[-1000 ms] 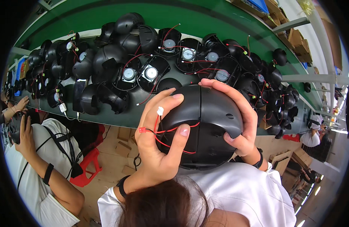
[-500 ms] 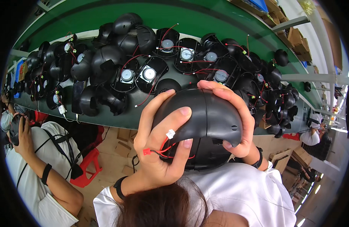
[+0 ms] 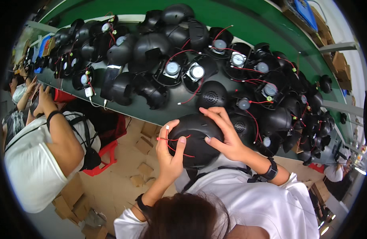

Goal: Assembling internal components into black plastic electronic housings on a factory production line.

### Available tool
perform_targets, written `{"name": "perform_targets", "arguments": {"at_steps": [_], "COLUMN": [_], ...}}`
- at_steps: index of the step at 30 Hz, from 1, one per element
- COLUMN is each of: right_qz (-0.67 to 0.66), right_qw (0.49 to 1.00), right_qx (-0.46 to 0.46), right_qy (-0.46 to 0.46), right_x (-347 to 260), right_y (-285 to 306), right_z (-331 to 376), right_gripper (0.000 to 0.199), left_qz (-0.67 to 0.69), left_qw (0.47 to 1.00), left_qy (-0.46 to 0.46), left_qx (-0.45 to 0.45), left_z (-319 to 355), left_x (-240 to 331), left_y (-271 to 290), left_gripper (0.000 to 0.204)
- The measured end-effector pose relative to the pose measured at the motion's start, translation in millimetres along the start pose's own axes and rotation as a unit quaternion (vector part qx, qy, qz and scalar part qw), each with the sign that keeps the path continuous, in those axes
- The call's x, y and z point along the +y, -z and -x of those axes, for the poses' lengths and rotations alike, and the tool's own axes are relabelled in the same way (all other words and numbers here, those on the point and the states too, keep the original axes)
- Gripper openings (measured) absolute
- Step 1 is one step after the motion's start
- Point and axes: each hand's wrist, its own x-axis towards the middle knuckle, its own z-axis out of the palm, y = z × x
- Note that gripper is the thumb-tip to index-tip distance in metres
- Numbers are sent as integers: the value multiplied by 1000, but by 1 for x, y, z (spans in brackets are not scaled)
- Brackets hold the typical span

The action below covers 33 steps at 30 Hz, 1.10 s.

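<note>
Between both hands I hold a rounded black plastic housing (image 3: pixel 199 126) just off the bench's near edge. My left hand (image 3: pixel 170 157) wraps its left side, thumb pressed on the front. Red wires (image 3: pixel 176 140) with a small white connector (image 3: pixel 167 127) run from the housing past the left fingers. On the right side, my right hand (image 3: pixel 226 133) grips it with the thumb in front and the fingers over the top. What lies inside the housing is hidden. Beyond it on the bench sits a black shell with a perforated grille (image 3: pixel 212 95).
Many black shells (image 3: pixel 151 47) and speaker plates (image 3: pixel 197 72) with loose red wires crowd the dark green bench (image 3: pixel 127 110). A person in a white shirt (image 3: pixel 40 167) works at my left beside a red stool (image 3: pixel 105 159). Cardboard pieces (image 3: pixel 145 169) lie on the floor.
The housing and both hands have moved lower and farther from my view, with the housing turned. The right thumb now presses on its front. My view has shifted, so the bench appears higher.
</note>
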Motion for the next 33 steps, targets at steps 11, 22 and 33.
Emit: {"name": "perform_targets", "arguments": {"at_steps": [11, 22, 33], "right_qz": [11, -61, -65], "right_qw": [991, 978, 969], "right_qx": [134, 200, 236], "right_qy": [-28, -1, -24], "right_x": [105, 133, 126], "right_y": [-79, -82, -79], "right_z": [-4, -12, -13], "right_gripper": [58, 58, 58], "left_qz": [-38, -59, -121], "left_qw": [999, 991, 981], "left_qy": [-8, -79, -87], "left_qx": [-16, -85, -125], "left_z": [-17, -48, -58], "left_x": [-113, -122, -105], "left_y": [13, 8, 8], "left_gripper": [37, 37, 32]}}
